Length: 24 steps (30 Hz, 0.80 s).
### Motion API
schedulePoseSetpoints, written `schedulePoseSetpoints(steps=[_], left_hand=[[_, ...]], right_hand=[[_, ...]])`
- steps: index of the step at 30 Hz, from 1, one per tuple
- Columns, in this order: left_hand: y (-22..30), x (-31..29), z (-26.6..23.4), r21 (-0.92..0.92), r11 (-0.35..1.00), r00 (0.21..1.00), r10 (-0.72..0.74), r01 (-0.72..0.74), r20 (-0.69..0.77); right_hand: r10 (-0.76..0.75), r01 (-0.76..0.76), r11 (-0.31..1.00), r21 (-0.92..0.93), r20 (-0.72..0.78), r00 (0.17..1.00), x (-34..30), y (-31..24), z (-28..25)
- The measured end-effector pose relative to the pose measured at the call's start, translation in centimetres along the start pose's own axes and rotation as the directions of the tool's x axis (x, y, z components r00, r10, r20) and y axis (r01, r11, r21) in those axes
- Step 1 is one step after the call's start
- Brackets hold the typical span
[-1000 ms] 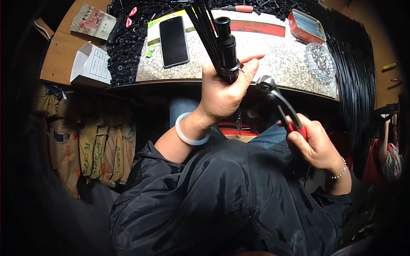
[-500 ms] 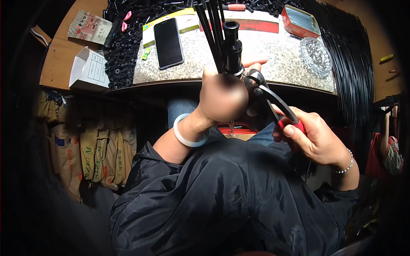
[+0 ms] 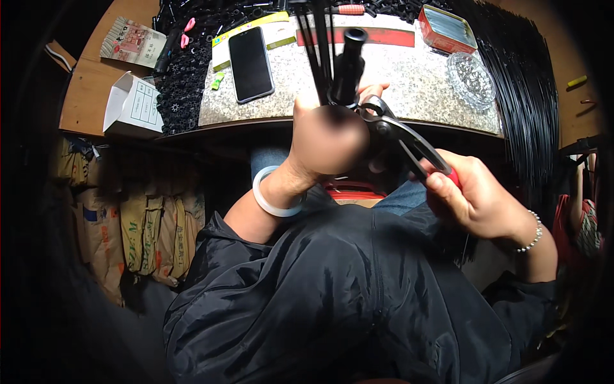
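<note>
Over the table point(image 3: 422, 83), our left hand point(image 3: 329, 142) is gripping black rods point(image 3: 323, 51) and a black tube point(image 3: 348, 69), blur hiding some fingers. Just beside the tube's base, pliers point(image 3: 383, 127) are hovering; whether they are biting, we cannot tell. Our right hand point(image 3: 476, 200) is grasping their 2 handles. For good control, we should be bracing the tube firmly, guarding our fingertips.

Speckled tabletop point(image 3: 409, 83): phone point(image 3: 251, 64), apparently glass dish point(image 3: 471, 81)

My pliers point(image 3: 385, 128) are dark and red; my tube point(image 3: 348, 70) and rods point(image 3: 324, 54) are black (so is my smock point(image 3: 332, 275)), my bangle point(image 3: 258, 192) milky white, the board point(image 3: 412, 86) speckled grey.
</note>
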<state>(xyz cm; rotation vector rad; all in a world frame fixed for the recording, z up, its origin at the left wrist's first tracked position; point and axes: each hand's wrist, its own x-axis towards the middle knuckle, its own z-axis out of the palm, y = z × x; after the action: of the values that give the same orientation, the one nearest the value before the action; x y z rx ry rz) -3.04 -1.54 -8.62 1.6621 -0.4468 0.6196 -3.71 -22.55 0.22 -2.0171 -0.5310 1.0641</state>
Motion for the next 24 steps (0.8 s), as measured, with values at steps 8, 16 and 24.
schedulePoseSetpoints(steps=[8, 16, 24], left_hand=[[2.4, 0.7, -0.1, -0.265, 0.872, 0.903, -0.429, 0.412, -0.008], [1.7, 1.3, -1.1, -0.007, 0.992, 0.990, -0.127, 0.127, -0.063], [2.6, 2.6, -4.1, -0.619, 0.750, 0.927, -0.365, 0.235, -0.090]], right_hand=[[-0.280, 0.286, 0.958, 0.031, -0.122, 0.952, 0.9, 0.6, 0.6], [-0.111, 0.089, 0.983, -0.160, -0.136, 0.984, 0.3, -2.3, -0.6], [-0.391, 0.034, 0.803, -0.594, -0.484, 0.783, 5.9, 7.6, -1.4]])
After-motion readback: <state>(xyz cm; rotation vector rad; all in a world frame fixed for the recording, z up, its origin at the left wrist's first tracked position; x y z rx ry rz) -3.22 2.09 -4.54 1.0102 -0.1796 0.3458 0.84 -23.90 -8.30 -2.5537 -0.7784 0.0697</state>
